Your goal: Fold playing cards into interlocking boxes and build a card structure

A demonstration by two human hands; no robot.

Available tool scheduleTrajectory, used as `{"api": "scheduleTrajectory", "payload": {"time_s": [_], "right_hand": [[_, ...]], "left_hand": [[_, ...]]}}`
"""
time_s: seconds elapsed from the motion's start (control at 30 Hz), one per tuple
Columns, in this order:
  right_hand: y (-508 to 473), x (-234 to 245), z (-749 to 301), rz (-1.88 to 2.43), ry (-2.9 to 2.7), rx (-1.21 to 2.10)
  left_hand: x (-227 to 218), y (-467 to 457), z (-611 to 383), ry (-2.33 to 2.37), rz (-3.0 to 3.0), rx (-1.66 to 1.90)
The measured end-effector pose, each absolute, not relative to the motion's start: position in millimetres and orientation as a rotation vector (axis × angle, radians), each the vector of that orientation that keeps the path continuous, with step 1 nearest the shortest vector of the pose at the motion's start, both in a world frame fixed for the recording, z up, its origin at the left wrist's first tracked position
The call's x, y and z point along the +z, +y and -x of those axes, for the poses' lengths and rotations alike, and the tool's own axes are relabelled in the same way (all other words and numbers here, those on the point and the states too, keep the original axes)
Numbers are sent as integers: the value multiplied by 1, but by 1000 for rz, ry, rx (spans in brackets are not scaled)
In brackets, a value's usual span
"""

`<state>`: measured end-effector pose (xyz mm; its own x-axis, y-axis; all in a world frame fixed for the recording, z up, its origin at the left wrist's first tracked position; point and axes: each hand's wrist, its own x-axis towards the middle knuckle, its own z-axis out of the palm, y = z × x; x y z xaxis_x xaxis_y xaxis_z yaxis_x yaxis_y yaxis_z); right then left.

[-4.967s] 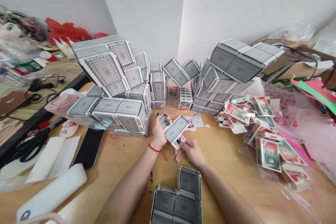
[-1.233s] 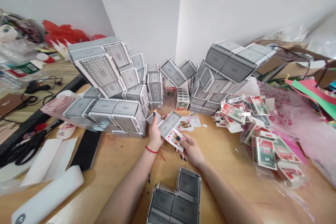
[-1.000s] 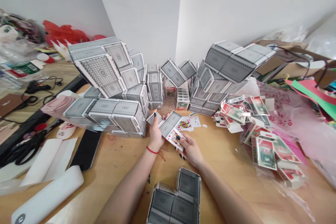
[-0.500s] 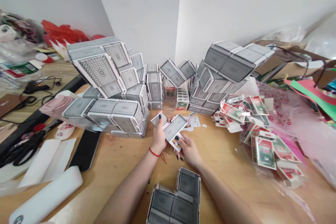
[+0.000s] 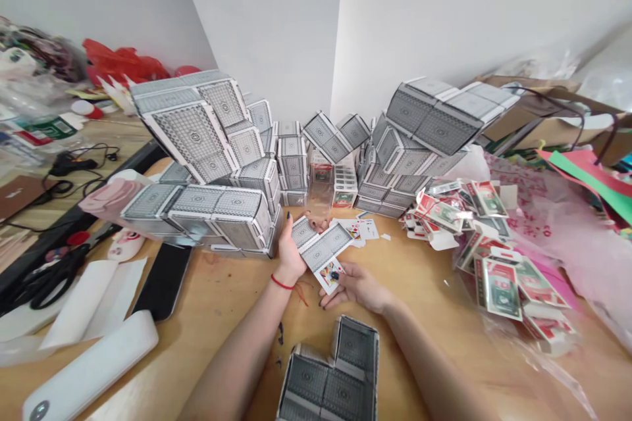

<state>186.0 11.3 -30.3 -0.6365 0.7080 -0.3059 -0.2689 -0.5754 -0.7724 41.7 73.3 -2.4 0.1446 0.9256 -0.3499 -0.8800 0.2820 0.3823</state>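
My left hand (image 5: 289,247) grips a spread of grey-backed playing cards (image 5: 320,247) from the left side, with a red thread bracelet on its wrist. A red-and-white card face (image 5: 330,274) shows at the lower end of the spread. My right hand (image 5: 356,288) lies flatter beneath that end, its thumb on the card face. Several loose face-up playing cards (image 5: 358,229) lie just beyond the spread on the wooden table (image 5: 222,296).
Tall stacks of grey patterned card boxes (image 5: 212,210) rise ahead on both sides, and a smaller stack (image 5: 328,371) stands near me. A heap of red-and-green packets (image 5: 494,250) lies on the right. Black scissors (image 5: 49,283) and a white foam roll (image 5: 89,368) lie on the left.
The card spread has shifted slightly left and down. My right hand has flattened, its fingers now pointing left, and my left hand has moved a little to the left.
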Motion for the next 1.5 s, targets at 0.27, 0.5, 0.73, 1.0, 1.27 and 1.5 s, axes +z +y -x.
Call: {"api": "scheduleTrajectory", "payload": {"time_s": [0.27, 0.5, 0.73, 1.0, 1.27, 1.5], "right_hand": [[10, -33, -174, 958, -903, 2088], [10, -36, -172, 971, -905, 2043], [10, -35, -174, 964, -938, 2060], [9, -38, -174, 937, -930, 2068], [10, -41, -171, 918, -857, 1977], [8, -42, -166, 949, -817, 1882]], "left_hand": [[-7, 76, -47, 596, -95, 1315], [-9, 74, -52, 550, -118, 1251], [-5, 70, -47, 518, -128, 1219], [-7, 69, -50, 565, -134, 1217], [-9, 69, -53, 522, -168, 1223], [-13, 67, -56, 489, -210, 1274]]}}
